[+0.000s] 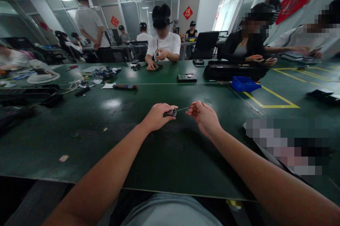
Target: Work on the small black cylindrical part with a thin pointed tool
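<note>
1. Two hands meet at the dial's centre: the left hand [156, 115] is curled around a dark tube [170, 113], its metal-rimmed mouth showing.
2. The right hand [203, 114], toward three o'clock, pinches a thin rod [183, 108]; I cannot tell whether rod and tube touch.
3. By judgement, the handling is midway: both pieces are held, neither set down; what is finished or left does not show.
4. Green tabletop [186, 169]: round white grille [43, 77] past nine, paper scrap [63, 158] past eight, dark rod-shaped tool [125, 86] at ten, boxy electronic component [187, 77] at one, blue plastic bin [244, 84] past two.
5. Room: seated co-worker [172, 43] at twelve, red diamond sign [187, 12] just beyond, red banner [293, 3] toward two.
</note>
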### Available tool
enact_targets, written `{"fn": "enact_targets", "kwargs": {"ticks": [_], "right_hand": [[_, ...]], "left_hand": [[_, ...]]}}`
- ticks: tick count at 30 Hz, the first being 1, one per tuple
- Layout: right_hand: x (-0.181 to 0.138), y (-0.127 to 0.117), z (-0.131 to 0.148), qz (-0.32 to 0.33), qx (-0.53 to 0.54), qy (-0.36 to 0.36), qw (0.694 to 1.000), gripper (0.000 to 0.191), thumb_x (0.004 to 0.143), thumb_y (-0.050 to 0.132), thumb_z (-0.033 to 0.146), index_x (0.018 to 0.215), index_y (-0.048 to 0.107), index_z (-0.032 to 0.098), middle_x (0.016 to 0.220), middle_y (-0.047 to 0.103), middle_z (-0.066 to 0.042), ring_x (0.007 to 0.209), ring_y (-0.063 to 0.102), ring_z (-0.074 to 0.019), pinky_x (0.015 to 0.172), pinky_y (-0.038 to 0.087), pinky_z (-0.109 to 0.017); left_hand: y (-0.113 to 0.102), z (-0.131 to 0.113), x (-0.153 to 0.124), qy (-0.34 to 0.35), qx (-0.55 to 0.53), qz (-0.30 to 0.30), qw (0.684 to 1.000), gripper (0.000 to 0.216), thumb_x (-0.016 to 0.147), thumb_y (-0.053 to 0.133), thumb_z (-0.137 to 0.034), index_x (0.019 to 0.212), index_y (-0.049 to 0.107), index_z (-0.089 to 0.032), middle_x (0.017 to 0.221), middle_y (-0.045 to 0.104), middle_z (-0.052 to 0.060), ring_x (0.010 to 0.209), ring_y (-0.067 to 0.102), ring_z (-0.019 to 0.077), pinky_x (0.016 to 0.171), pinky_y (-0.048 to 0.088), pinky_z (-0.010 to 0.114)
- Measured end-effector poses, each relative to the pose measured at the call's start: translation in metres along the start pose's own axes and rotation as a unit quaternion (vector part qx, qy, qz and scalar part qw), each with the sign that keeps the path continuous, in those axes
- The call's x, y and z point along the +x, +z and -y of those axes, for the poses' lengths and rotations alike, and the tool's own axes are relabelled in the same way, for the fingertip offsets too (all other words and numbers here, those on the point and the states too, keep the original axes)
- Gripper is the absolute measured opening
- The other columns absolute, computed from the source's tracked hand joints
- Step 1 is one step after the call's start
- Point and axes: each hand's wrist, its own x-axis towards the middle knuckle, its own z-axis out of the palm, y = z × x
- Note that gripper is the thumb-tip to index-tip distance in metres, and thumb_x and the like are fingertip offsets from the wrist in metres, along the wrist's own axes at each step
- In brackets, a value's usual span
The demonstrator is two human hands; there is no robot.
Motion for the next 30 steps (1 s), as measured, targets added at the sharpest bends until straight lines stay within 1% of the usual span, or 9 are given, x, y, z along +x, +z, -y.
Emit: {"fn": "enact_targets", "kwargs": {"ticks": [3,6,9,14,18,21,26,28,30], "right_hand": [[0.009,-0.006,-0.005,-0.008,-0.001,0.058,0.998,0.033,0.087,0.055,0.053,0.073,0.053,0.024,0.058,0.053,0.000,0.052,0.055,-0.0173,0.070,0.060,-0.045],[0.013,-0.010,-0.007,-0.030,-0.035,0.011,0.999,0.030,0.086,0.056,0.052,0.077,0.054,0.024,0.062,0.056,-0.001,0.056,0.058,-0.0174,0.070,0.061,-0.042],[0.012,-0.010,-0.008,-0.049,-0.070,-0.032,0.996,0.029,0.087,0.055,0.052,0.081,0.056,0.024,0.069,0.059,-0.001,0.061,0.060,-0.0171,0.068,0.060,-0.038],[0.004,-0.006,-0.002,-0.078,-0.075,-0.044,0.993,0.025,0.089,0.054,0.047,0.085,0.058,0.023,0.077,0.062,-0.003,0.067,0.062,-0.0167,0.065,0.058,-0.034],[0.001,-0.005,0.008,-0.106,-0.059,-0.051,0.991,0.021,0.091,0.053,0.042,0.085,0.058,0.023,0.078,0.062,-0.002,0.067,0.060,-0.0158,0.063,0.056,-0.031],[0.000,-0.006,0.015,-0.111,-0.048,-0.065,0.991,0.020,0.091,0.053,0.040,0.084,0.058,0.023,0.078,0.061,-0.002,0.066,0.059,-0.0150,0.062,0.054,-0.030],[0.000,-0.008,0.019,-0.102,-0.058,-0.088,0.989,0.023,0.089,0.056,0.045,0.085,0.058,0.023,0.077,0.062,-0.001,0.066,0.060,-0.0156,0.063,0.054,-0.031],[0.000,-0.009,0.018,-0.100,-0.054,-0.090,0.989,0.026,0.088,0.057,0.048,0.084,0.059,0.022,0.076,0.062,-0.001,0.066,0.059,-0.0149,0.062,0.053,-0.030],[0.001,-0.009,0.017,-0.104,-0.042,-0.090,0.990,0.028,0.086,0.060,0.050,0.083,0.060,0.022,0.074,0.061,0.000,0.064,0.058,-0.0140,0.060,0.052,-0.029]], "left_hand": [[-0.003,0.002,0.001,-0.009,0.049,0.028,0.998,0.042,0.087,0.068,-0.037,0.128,0.062,-0.032,0.116,0.067,0.005,0.110,0.057,0.0250,0.101,0.037,0.045],[-0.002,0.006,0.001,-0.031,0.066,0.042,0.996,0.043,0.087,0.067,-0.038,0.129,0.061,-0.031,0.113,0.068,0.005,0.107,0.057,0.0252,0.098,0.039,0.044],[0.000,0.007,0.001,-0.046,0.056,0.033,0.997,0.043,0.087,0.067,-0.038,0.129,0.061,-0.030,0.110,0.068,0.005,0.105,0.058,0.0252,0.096,0.041,0.043],[0.002,0.005,0.000,-0.080,-0.031,-0.018,0.996,0.031,0.087,0.065,-0.034,0.116,0.063,-0.022,0.113,0.065,0.006,0.102,0.060,0.0228,0.092,0.046,0.037],[0.002,-0.001,-0.001,-0.118,-0.071,-0.033,0.990,0.036,0.090,0.061,-0.032,0.124,0.055,-0.023,0.118,0.064,0.007,0.106,0.060,0.0229,0.093,0.048,0.037],[0.001,-0.010,0.000,-0.130,-0.077,0.002,0.989,0.035,0.095,0.052,-0.034,0.129,0.049,-0.023,0.120,0.062,0.009,0.106,0.060,0.0232,0.089,0.049,0.037],[0.004,-0.027,0.006,-0.121,-0.022,0.074,0.990,0.036,0.090,0.057,-0.051,0.109,0.058,-0.021,0.100,0.066,0.007,0.087,0.062,0.0225,0.072,0.048,0.034],[0.009,-0.030,0.009,-0.105,0.011,0.093,0.990,0.032,0.091,0.055,-0.049,0.107,0.060,-0.021,0.102,0.066,0.006,0.090,0.062,0.0224,0.072,0.048,0.034],[0.014,-0.031,0.013,-0.087,0.054,0.113,0.988,0.031,0.093,0.053,-0.044,0.114,0.060,-0.022,0.110,0.065,0.007,0.096,0.062,0.0235,0.076,0.048,0.034]]}}
